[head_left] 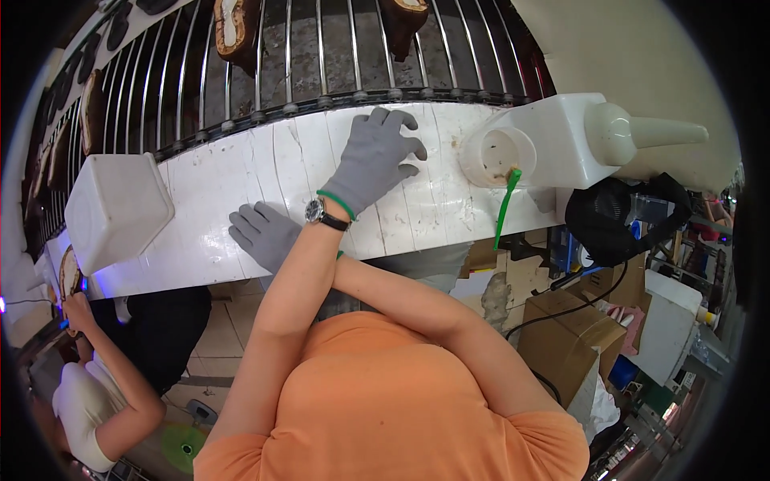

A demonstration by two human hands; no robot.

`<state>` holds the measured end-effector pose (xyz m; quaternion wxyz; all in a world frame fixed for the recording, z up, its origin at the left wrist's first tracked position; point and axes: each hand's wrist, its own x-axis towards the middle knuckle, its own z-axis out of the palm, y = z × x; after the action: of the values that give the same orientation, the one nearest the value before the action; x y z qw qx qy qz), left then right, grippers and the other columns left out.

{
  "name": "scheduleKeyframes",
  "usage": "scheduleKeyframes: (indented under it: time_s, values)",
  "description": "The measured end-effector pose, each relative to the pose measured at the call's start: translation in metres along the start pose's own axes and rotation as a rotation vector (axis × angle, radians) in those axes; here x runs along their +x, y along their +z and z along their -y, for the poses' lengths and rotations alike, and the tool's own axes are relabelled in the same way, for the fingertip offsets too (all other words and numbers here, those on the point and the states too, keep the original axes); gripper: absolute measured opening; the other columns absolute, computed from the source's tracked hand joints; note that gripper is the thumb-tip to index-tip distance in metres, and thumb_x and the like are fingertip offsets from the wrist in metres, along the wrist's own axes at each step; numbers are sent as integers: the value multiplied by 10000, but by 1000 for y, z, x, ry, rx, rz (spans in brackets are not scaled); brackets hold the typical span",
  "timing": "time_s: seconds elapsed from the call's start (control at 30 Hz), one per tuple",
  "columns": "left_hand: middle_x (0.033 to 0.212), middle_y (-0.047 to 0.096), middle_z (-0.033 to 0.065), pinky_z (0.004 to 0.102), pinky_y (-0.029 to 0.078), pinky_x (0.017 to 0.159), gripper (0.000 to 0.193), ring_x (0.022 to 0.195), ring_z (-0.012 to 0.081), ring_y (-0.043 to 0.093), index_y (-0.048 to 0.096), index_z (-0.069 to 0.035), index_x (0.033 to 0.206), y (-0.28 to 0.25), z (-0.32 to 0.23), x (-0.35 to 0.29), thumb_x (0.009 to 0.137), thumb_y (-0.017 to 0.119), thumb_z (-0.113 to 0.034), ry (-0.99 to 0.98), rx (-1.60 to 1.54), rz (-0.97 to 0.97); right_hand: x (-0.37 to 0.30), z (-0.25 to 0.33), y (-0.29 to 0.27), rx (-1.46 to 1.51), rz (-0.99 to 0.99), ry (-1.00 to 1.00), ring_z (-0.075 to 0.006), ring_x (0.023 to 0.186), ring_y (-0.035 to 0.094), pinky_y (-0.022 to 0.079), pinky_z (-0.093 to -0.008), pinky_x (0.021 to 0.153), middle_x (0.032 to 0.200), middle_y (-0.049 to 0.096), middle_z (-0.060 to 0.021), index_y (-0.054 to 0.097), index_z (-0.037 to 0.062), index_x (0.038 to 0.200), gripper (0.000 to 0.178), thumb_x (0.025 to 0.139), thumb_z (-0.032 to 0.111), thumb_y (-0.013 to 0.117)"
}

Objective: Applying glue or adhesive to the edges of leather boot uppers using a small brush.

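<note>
My forearms are crossed, the left one above the right. My left hand, in a grey glove with a green cuff and a watch at the wrist, rests on the white worktop near its far edge. Its fingers are bent and spread, with nothing seen in them. Lower and further left, my right hand, in a matching grey glove, lies open at the near edge of the worktop. To the right of my left hand stands a round white cup, with a green-handled tool leaning out over its rim.
Beyond the worktop runs a metal roller rack bearing brown shoes. A white plastic container stands left; a white bottle with a long spout lies right. A co-worker's hand holds a shoe far left. Cardboard boxes stand lower right.
</note>
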<state>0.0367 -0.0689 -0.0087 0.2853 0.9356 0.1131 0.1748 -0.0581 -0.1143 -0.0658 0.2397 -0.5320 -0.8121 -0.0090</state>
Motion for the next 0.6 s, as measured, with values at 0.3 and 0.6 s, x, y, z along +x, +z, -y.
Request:
scheduleKeyframes:
  time_s: [0.3, 0.6]
  values:
    - [1237, 568, 71, 465, 348, 972, 304, 1154, 276, 498, 667, -182, 861, 6, 3, 5, 636, 847, -276, 4, 74, -58, 4, -3, -7, 80, -3, 13, -295, 1180, 508, 420, -386, 1002, 1288, 552, -157, 592, -19, 1176, 415, 801, 157, 573]
    - [1241, 564, 53, 449, 351, 968, 272, 1157, 275, 496, 662, -193, 905, 13, -1, 2, 683, 806, -253, -39, 55, -19, 4, -2, -12, 26, -1, 15, -273, 1192, 508, 415, -381, 1011, 1289, 558, -135, 593, 5, 1189, 388, 832, 153, 558]
